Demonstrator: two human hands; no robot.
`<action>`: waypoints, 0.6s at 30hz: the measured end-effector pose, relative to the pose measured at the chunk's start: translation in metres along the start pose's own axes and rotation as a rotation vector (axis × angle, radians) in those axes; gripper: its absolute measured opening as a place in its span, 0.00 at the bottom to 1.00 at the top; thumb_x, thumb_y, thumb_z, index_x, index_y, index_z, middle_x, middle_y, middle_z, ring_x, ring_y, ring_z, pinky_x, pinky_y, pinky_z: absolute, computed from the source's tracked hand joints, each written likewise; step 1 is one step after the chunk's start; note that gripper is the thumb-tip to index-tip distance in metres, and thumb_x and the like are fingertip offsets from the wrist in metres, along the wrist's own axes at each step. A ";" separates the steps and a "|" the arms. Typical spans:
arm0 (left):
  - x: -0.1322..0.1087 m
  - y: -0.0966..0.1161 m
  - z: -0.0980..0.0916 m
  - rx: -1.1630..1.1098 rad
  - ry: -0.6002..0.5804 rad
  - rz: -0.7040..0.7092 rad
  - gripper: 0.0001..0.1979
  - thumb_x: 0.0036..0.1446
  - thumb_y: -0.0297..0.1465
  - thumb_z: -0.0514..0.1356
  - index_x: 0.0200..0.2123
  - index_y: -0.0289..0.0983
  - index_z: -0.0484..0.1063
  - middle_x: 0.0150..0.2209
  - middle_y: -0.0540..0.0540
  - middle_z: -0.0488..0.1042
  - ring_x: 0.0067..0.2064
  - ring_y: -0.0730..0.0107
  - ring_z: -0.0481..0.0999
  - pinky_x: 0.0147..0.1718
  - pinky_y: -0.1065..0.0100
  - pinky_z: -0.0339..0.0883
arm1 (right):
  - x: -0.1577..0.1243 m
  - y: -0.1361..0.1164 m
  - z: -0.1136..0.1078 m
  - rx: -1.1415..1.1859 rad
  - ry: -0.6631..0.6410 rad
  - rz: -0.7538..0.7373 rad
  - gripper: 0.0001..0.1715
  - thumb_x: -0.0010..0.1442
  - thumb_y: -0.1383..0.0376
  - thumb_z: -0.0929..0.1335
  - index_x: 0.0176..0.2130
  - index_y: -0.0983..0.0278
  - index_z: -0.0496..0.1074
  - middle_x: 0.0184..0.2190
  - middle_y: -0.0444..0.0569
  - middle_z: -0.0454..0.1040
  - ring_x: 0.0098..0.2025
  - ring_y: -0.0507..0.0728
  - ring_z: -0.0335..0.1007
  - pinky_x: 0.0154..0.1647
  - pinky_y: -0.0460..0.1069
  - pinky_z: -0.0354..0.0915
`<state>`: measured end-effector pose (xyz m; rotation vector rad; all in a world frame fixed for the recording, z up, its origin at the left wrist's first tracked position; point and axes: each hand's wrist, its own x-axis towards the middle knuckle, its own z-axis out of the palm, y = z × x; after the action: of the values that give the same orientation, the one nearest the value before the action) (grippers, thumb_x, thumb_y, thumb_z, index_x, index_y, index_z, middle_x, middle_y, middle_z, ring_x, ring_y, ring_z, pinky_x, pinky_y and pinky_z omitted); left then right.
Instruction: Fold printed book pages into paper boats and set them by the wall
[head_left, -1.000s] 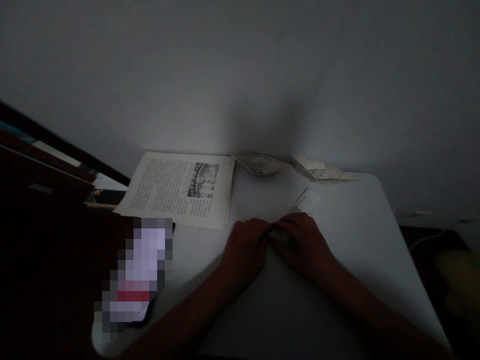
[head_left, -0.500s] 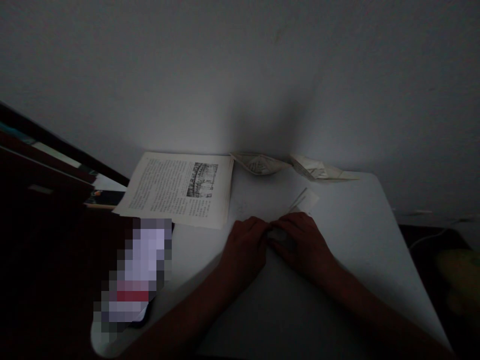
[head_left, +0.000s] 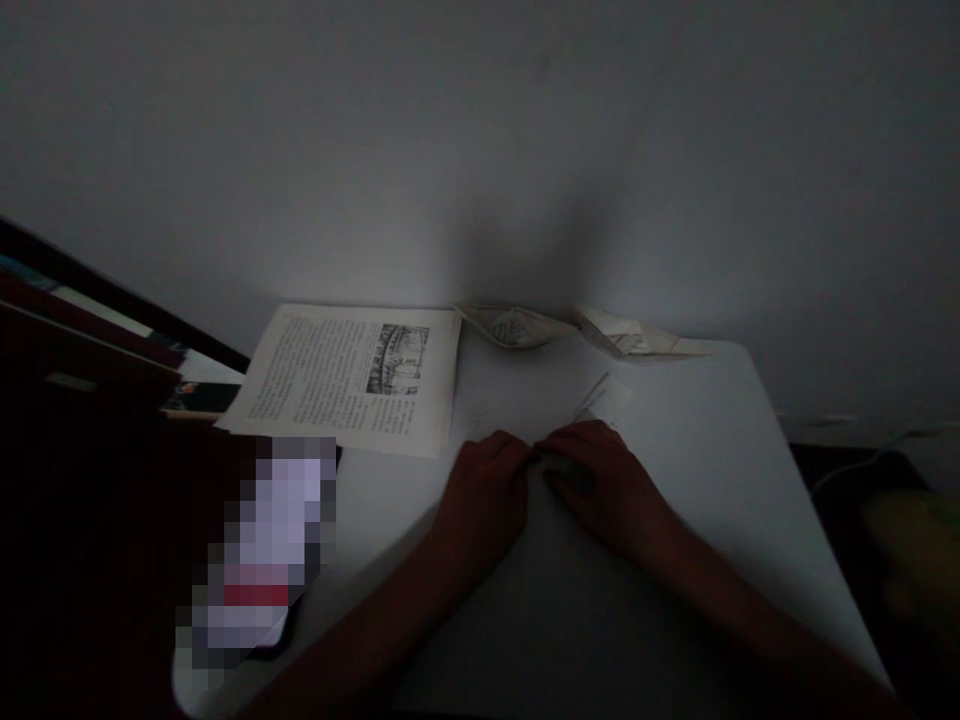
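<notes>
My left hand (head_left: 489, 495) is curled near the middle of the table, its thumb and fingers pressed together; whatever they pinch is hidden. Its fingertips meet those of my right hand (head_left: 604, 485), which arches over with bent fingers and the thumb a little below them. From behind the right knuckles a piece of folded printed paper (head_left: 613, 398) sticks out, and the hand covers the rest. Two folded paper boats, a left one (head_left: 514, 328) and a right one (head_left: 637, 338), stand beyond the hands against the wall.
A stack of printed pages (head_left: 330, 375) lies at the table's back left corner. Below it a phone (head_left: 281, 540), blurred out, rests along the left edge. The white table (head_left: 720, 450) meets a grey wall (head_left: 480, 150). Dark furniture (head_left: 75, 350) stands at far left.
The whole view has shifted slightly left. My right thumb and fingers have moved a little, and the gap between them looks darker. Boats, pages and phone stay in place.
</notes>
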<state>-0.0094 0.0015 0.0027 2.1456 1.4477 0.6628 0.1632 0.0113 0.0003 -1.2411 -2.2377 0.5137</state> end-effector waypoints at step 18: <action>-0.010 -0.006 0.004 0.087 0.171 0.012 0.08 0.52 0.33 0.61 0.36 0.36 0.73 0.39 0.43 0.71 0.41 0.60 0.67 0.43 0.55 0.62 | -0.004 0.006 -0.004 -0.005 0.001 -0.045 0.19 0.56 0.69 0.65 0.48 0.59 0.70 0.50 0.51 0.71 0.51 0.60 0.66 0.51 0.61 0.64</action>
<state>-0.0139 -0.0065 -0.0055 2.2107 1.5788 0.8194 0.1714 0.0109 -0.0006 -1.1905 -2.2619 0.4898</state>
